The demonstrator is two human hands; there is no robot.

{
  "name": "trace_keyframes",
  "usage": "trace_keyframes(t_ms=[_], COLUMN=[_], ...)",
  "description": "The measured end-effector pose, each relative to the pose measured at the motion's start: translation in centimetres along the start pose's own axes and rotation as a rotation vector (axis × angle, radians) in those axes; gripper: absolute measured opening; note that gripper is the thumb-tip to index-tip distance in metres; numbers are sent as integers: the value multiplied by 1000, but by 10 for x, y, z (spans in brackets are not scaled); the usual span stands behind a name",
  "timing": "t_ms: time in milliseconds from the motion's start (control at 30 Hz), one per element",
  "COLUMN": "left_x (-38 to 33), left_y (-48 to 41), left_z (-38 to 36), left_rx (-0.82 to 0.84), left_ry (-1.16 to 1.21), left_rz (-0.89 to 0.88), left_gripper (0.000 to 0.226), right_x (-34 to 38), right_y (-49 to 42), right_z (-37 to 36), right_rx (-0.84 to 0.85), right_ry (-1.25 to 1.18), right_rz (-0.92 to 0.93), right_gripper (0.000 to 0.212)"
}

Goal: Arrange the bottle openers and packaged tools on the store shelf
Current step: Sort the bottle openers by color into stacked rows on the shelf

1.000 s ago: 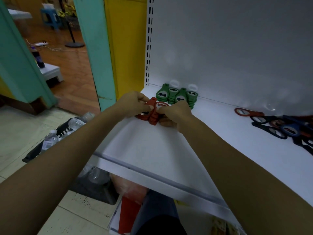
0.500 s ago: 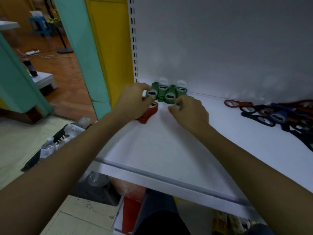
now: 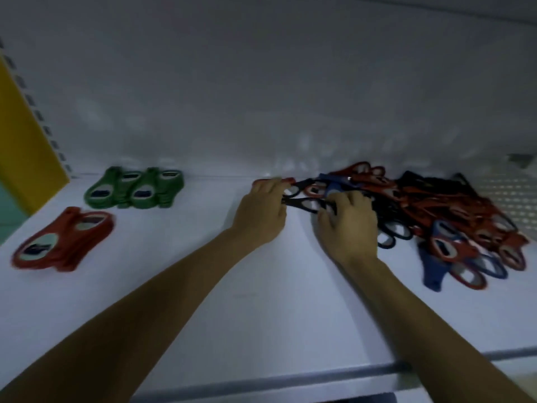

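Bottle openers in green [image 3: 135,188] are lying in a tidy overlapping row at the back left of the white shelf [image 3: 261,301], close against the back panel [image 3: 261,97]. Nearer the front edge, a short stack of red openers [image 3: 64,238] is lying apart from the green row, near the yellow panel [image 3: 26,146]. At the right a loose mixed pile [image 3: 453,216] of red, blue and black openers is sprawling from the back panel toward the front, with a perforated panel [image 3: 511,193] beyond it. We are seeing both hands reaching to the pile's left margin. The left hand [image 3: 260,212] is curling its fingers round one end of a black opener [image 3: 302,202], and the right hand [image 3: 348,228] is gripping the other end, so that the opener is spanning the gap between them. A single red opener [image 3: 287,180] is lying just behind the left hand's fingertips; whether they are touching it we are unable to tell, the view being blurred.
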State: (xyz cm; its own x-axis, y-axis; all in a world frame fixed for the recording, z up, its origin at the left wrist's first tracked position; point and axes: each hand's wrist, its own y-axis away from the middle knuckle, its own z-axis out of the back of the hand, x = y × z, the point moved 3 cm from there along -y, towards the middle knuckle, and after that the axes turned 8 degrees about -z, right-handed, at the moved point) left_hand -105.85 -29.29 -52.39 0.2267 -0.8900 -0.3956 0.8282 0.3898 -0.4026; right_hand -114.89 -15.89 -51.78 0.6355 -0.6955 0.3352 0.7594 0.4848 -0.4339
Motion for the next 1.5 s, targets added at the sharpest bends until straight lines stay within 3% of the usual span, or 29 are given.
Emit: trace_keyframes(t_ms=[133, 233, 333, 567, 667, 767, 933, 1000, 1100, 1133, 1267, 1333, 1400, 1500], left_x=[16, 26, 30, 29, 29, 30, 22, 16, -5, -13, -40, -44, -42, -36], left_y=[-29, -30, -28, -26, -27, -26, -25, -26, -30, -31, -24, -20, -21, -23], left_z=[-12, -14, -10, -7, -6, -5, 5, 7, 8, 6, -6, -13, -16, -15], left_rx=[8, -40, -92, -45, -77, -134, -254, -316, -331, -310, -35, 116, 181, 149], left_ry=[-109, -131, -170, -47, -53, 87, 178, 329, 787, 925, 1366, 1441, 1508, 1719], left_rz=[85, 151, 191, 252, 253, 270, 215, 220, 298, 340, 528, 545, 550, 585], left_gripper=[51, 43, 33, 35, 39, 45, 24, 18, 3, 8, 7, 34, 55, 60], right_x=[7, 2, 8, 19, 18, 15, 21, 19, 9, 5, -5, -5, 2, 17], right_y=[-3, -6, -15, -36, -40, -42, -38, -37, -40, -41, -39, -36, -31, -23], right_z=[-11, -15, -15, -23, -31, -37, -24, -21, -13, -10, 10, 17, 21, 13], right_rx=[38, 152, 137, 21, 114, 243, 103, 55, -120, -201, -344, -394, -352, -188], right_ry=[37, 43, 191, 222, 165, 159, 348, 365, 321, 237, -371, -537, -610, -590], right_rz=[120, 61, 77, 30, 143, 88, 163, 176, 144, 123, -4, 14, 108, 266], right_gripper=[41, 45, 42, 34, 51, 56, 47, 35, 25, 24, 21, 16, 11, 14])
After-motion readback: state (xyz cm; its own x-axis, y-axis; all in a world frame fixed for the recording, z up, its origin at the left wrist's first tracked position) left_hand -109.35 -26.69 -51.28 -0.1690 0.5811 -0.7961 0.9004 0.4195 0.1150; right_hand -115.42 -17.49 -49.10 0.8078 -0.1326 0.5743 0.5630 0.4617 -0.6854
